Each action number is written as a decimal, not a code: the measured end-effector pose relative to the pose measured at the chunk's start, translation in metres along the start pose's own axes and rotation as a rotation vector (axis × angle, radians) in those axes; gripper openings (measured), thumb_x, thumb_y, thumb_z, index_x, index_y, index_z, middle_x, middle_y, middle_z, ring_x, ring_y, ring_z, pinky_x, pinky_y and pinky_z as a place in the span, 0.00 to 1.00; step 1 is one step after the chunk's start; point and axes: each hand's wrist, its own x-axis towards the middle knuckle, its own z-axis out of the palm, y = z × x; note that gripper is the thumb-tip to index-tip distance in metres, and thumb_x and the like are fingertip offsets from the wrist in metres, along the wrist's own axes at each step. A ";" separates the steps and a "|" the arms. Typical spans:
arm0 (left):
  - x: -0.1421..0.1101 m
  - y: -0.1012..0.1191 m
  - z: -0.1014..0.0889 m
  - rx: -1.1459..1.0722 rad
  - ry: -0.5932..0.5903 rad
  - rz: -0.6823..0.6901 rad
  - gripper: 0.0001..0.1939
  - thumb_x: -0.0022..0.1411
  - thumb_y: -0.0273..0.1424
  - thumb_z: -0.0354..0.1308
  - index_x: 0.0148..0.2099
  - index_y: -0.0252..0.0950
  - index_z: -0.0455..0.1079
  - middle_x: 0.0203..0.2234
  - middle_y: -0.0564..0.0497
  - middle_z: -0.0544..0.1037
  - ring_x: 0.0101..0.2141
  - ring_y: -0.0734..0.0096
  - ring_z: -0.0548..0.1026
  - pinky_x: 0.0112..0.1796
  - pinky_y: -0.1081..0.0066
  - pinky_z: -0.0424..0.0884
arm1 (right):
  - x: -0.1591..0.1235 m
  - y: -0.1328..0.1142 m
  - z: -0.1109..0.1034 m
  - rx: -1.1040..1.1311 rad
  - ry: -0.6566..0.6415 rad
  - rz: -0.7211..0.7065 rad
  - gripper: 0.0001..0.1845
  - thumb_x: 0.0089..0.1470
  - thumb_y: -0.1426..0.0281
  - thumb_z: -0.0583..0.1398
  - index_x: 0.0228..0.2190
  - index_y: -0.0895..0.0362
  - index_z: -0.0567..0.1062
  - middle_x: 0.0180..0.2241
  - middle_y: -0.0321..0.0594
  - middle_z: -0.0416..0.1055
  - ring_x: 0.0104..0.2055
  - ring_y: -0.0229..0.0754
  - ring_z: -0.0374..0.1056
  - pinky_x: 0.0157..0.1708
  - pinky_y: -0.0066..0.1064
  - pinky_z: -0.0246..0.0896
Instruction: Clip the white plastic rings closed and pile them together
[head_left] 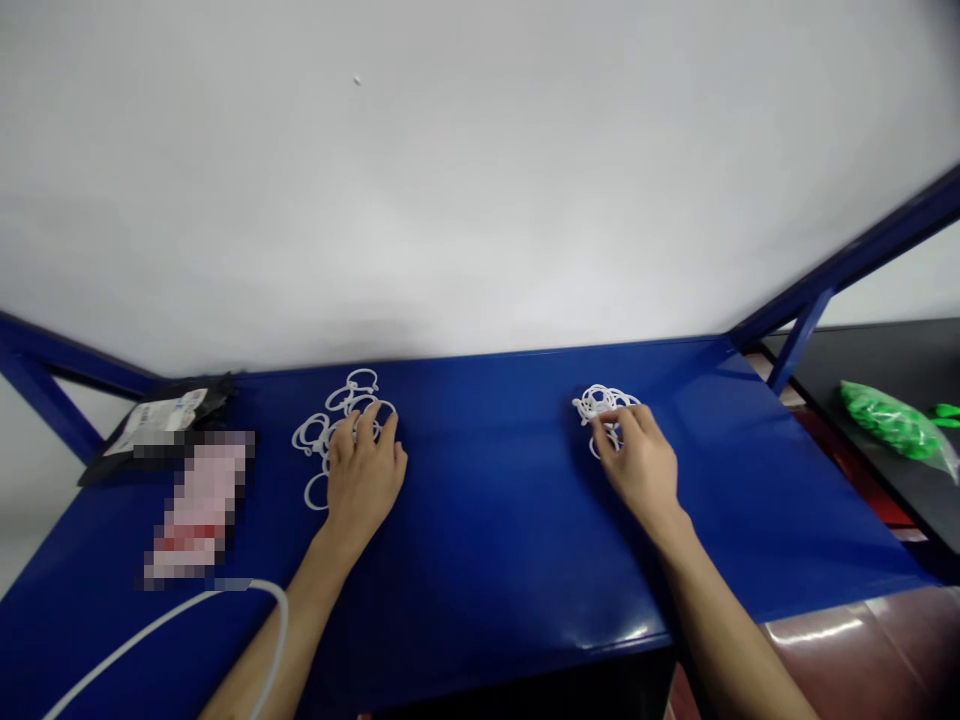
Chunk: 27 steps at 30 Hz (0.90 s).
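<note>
Two groups of thin white plastic rings, which look like shower curtain rings, lie on the blue table (487, 500). Over the left, looser group of rings (317, 491) rests my left hand (365, 472), fingers spread and slightly bent on top of them. Part of that group is hidden beneath my palm. My right hand (639, 462) is at the tighter right heap of rings (598, 397), thumb and fingertips pinched together on a white ring at its near side. The fingers partly cover what they hold.
A black plastic parcel (165, 415) with a white label lies at the left, near a blurred-out pinkish item (202, 500). A white cable (150, 628) crosses my left forearm. Blue frame bars (847, 262) flank the table. A bag of green pieces (892, 420) lies on a dark surface at right.
</note>
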 end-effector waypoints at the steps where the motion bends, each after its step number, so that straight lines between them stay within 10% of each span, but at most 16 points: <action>1: 0.000 -0.003 0.002 0.024 -0.021 -0.017 0.18 0.69 0.28 0.52 0.56 0.27 0.74 0.60 0.33 0.69 0.61 0.37 0.61 0.57 0.43 0.62 | 0.002 0.006 -0.001 -0.051 0.008 0.045 0.12 0.64 0.62 0.58 0.34 0.56 0.75 0.37 0.42 0.74 0.32 0.41 0.70 0.26 0.29 0.57; 8: -0.002 -0.006 0.001 0.074 -0.036 -0.065 0.17 0.71 0.29 0.50 0.54 0.32 0.76 0.57 0.38 0.72 0.57 0.42 0.64 0.53 0.46 0.64 | 0.002 0.012 -0.001 -0.091 -0.198 0.105 0.11 0.62 0.60 0.60 0.36 0.54 0.76 0.39 0.41 0.73 0.36 0.44 0.71 0.25 0.29 0.55; 15: 0.000 -0.008 0.000 0.096 -0.023 -0.086 0.14 0.70 0.31 0.52 0.44 0.33 0.78 0.55 0.39 0.74 0.55 0.41 0.65 0.50 0.47 0.64 | 0.002 0.008 -0.004 -0.038 -0.063 0.082 0.11 0.63 0.61 0.59 0.36 0.55 0.76 0.38 0.41 0.74 0.35 0.43 0.72 0.28 0.31 0.60; 22: -0.006 0.027 -0.017 -0.237 0.147 0.106 0.05 0.67 0.28 0.58 0.40 0.38 0.76 0.45 0.46 0.81 0.49 0.52 0.70 0.50 0.52 0.63 | -0.020 -0.037 -0.001 0.362 -0.194 -0.275 0.09 0.66 0.67 0.56 0.44 0.56 0.75 0.41 0.46 0.75 0.43 0.45 0.74 0.42 0.37 0.72; 27: -0.024 0.069 -0.033 -0.772 -0.060 0.303 0.05 0.67 0.25 0.56 0.36 0.38 0.71 0.29 0.53 0.78 0.36 0.67 0.73 0.41 0.64 0.67 | -0.041 -0.067 0.008 0.603 -0.402 -0.535 0.14 0.68 0.67 0.55 0.52 0.56 0.71 0.50 0.49 0.73 0.50 0.47 0.72 0.47 0.41 0.74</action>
